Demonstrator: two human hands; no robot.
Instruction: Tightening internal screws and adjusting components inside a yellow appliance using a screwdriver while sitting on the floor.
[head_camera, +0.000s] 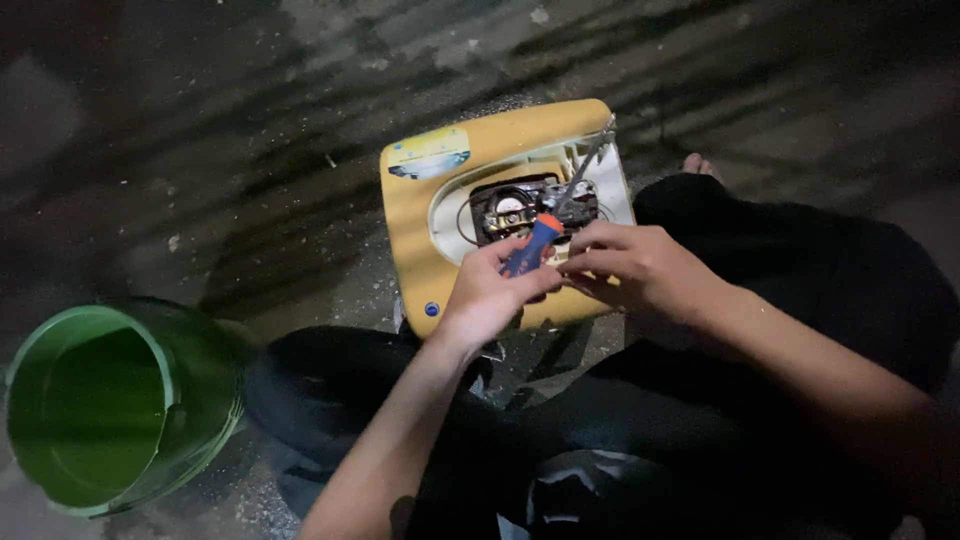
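Head view: 1 yellow appliance casing (420, 215) lies on the dusty floor (250, 120) with its inner mechanism (520, 208) exposed through 1 opening. 1 screwdriver (545, 225) with a blue and orange handle points up and right, its metal shaft reaching toward the casing's upper right corner. The left hand (490, 295) has its grip clamped around the handle from below. The right hand (645, 270) rests just beside it, fingers curled over the casing's lower right edge, touching the handle's end; I cannot tell whether its grip pinches anything. 1 green bucket (150, 350) stands well apart by the floor's lower left corner.
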